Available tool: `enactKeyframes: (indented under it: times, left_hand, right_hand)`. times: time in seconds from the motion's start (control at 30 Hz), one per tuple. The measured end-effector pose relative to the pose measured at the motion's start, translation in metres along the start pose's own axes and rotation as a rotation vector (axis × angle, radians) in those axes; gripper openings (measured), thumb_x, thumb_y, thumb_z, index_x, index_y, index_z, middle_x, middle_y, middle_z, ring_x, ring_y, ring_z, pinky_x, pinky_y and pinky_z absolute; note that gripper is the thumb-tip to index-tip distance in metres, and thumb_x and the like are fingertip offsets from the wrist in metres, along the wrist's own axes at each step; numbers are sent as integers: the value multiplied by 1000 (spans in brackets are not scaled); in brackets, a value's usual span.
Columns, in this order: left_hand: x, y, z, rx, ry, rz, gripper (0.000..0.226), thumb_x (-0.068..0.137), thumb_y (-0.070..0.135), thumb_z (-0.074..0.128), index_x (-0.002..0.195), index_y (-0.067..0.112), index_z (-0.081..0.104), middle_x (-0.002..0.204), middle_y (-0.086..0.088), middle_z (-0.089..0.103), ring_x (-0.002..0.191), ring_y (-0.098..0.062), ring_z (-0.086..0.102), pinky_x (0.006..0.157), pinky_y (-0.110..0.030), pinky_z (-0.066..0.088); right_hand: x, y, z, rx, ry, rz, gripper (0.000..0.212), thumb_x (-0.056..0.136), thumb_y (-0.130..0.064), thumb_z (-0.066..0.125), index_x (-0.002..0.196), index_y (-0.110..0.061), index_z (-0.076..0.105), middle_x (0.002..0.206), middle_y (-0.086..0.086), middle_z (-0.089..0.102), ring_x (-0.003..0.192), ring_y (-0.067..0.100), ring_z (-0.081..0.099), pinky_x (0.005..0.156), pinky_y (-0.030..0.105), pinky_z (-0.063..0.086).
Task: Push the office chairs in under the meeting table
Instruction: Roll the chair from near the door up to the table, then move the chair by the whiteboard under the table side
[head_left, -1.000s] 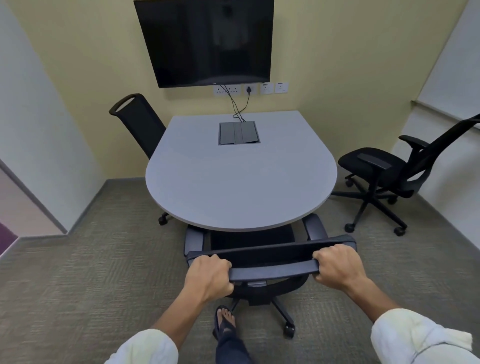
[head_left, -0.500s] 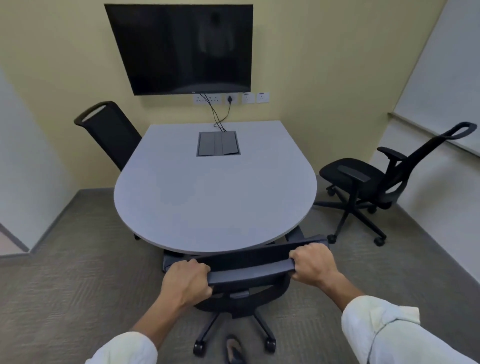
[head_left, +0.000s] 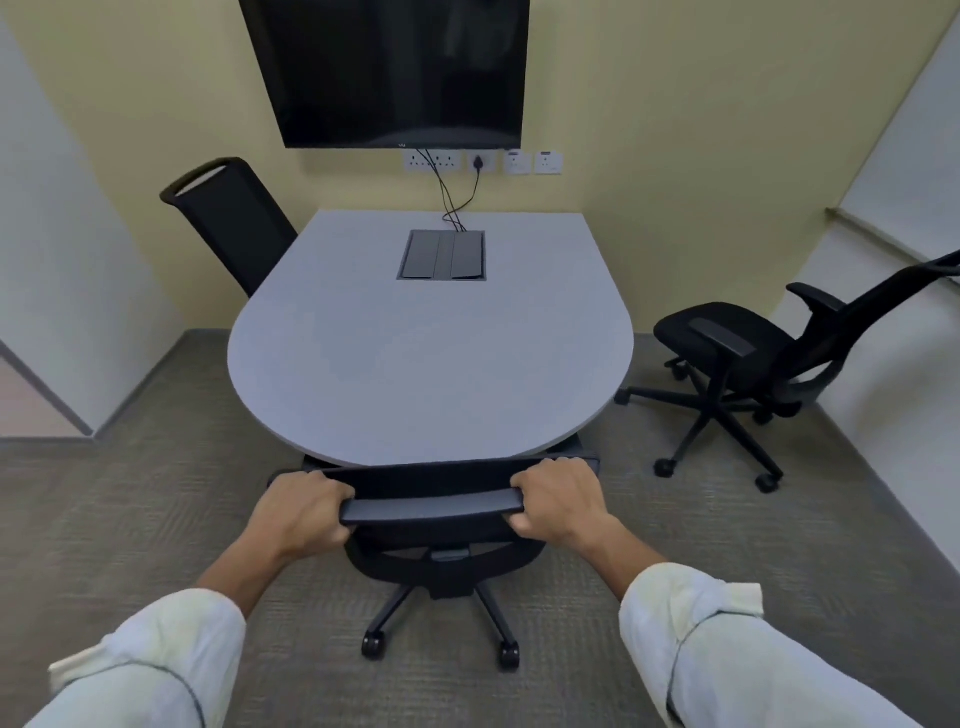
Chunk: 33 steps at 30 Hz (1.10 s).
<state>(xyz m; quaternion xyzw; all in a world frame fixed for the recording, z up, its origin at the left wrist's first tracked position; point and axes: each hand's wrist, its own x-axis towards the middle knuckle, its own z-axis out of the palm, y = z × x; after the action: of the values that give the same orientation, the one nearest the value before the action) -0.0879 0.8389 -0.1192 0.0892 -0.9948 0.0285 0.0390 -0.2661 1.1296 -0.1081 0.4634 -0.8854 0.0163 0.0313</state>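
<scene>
Your left hand (head_left: 298, 512) and right hand (head_left: 558, 506) are both wrapped tight around the top bar of the near chair (head_left: 431, 506), 1 at each end of the bar. Just beyond your knuckles the backrest sits almost against the rounded edge of the meeting table (head_left: 431, 353), with the seat and armrests already hidden beneath the top. This chair looks as good as home.

The risk here is overdriving. Push harder and the backrest or the hidden armrests could jam against the table edge, and your fingers (head_left: 524, 525), curled over the bar, sit close enough to that edge to get pinched. Only 2 castors show, below your hands, and they sit on carpet; if 1 snags, the chair may twist instead of rolling straight.

Far to the right of your right hand, the right-side chair (head_left: 737, 353) stands well apart from the table, angled away, so it needs turning before it goes in. Its wide base could catch the table's support, which you cannot see. Ahead and left of your left hand, the far-left chair (head_left: 234, 218) appears tucked in already.
</scene>
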Motion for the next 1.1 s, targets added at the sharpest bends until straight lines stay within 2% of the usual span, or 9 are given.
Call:
enactKeyframes:
  times: [0.13, 0.23, 0.37, 0.47, 0.57, 0.73, 0.87, 1.1]
  left_hand:
    - [-3, 4, -12, -85, -44, 42, 35, 71, 66, 51, 70, 32, 44, 63, 11, 57, 59, -14, 57, 55, -33, 46]
    - [-9, 15, -22, -211, 10, 149, 48, 77, 81, 46, 82, 34, 44, 71, 16, 53, 60, -4, 48, 55, -30, 42]
    - [-7, 47, -30, -317, 198, 175, 38, 89, 70, 39, 87, 33, 43, 75, 16, 48, 64, -5, 45, 54, -29, 42]
    - [7, 70, -38, -310, 300, 125, 40, 92, 65, 38, 86, 27, 48, 77, 12, 51, 68, -9, 47, 55, -29, 43]
    - [23, 93, -46, -294, 329, 88, 41, 92, 61, 43, 90, 21, 55, 85, 7, 57, 75, -14, 52, 59, -33, 45]
    - [45, 145, -55, -306, 340, 38, 43, 92, 56, 47, 97, 16, 59, 95, 1, 61, 81, -19, 55, 68, -36, 47]
    - [63, 206, -62, -290, 365, 79, 41, 92, 55, 49, 96, 15, 59, 93, 0, 60, 79, -20, 54, 65, -36, 47]
    - [103, 336, -75, -268, 358, 169, 40, 91, 53, 50, 92, 14, 56, 90, -4, 58, 76, -22, 51, 64, -38, 45]
  right_hand:
    - [-2, 3, -3, 48, 37, -44, 37, 64, -64, 48, 62, -27, 53, 56, -6, 57, 55, 21, 54, 53, 32, 39]
    - [-9, 5, -9, 146, 24, -83, 33, 67, -59, 54, 67, -27, 48, 58, -9, 53, 56, 15, 49, 55, 32, 37]
    - [-19, 4, -16, 285, 78, -114, 34, 74, -65, 59, 81, -34, 46, 71, -14, 55, 64, 9, 48, 57, 30, 41]
    - [-29, 10, -19, 404, 273, -5, 33, 81, -63, 59, 93, -33, 52, 80, -16, 56, 72, 4, 49, 62, 26, 45]
    - [-50, 30, -25, 400, 396, 150, 28, 86, -57, 56, 96, -32, 51, 82, -16, 55, 75, 3, 48, 61, 21, 39]
    - [-108, 92, -26, 282, 274, 297, 30, 89, -55, 49, 107, -31, 48, 86, -11, 56, 81, 10, 54, 64, 34, 47]
    - [-163, 156, -33, 200, 187, 341, 32, 90, -50, 51, 114, -30, 46, 88, -15, 52, 81, 7, 50, 64, 31, 43]
    - [-264, 259, -60, 163, 233, 482, 32, 90, -42, 55, 117, -29, 45, 95, -10, 52, 89, 12, 52, 70, 36, 50]
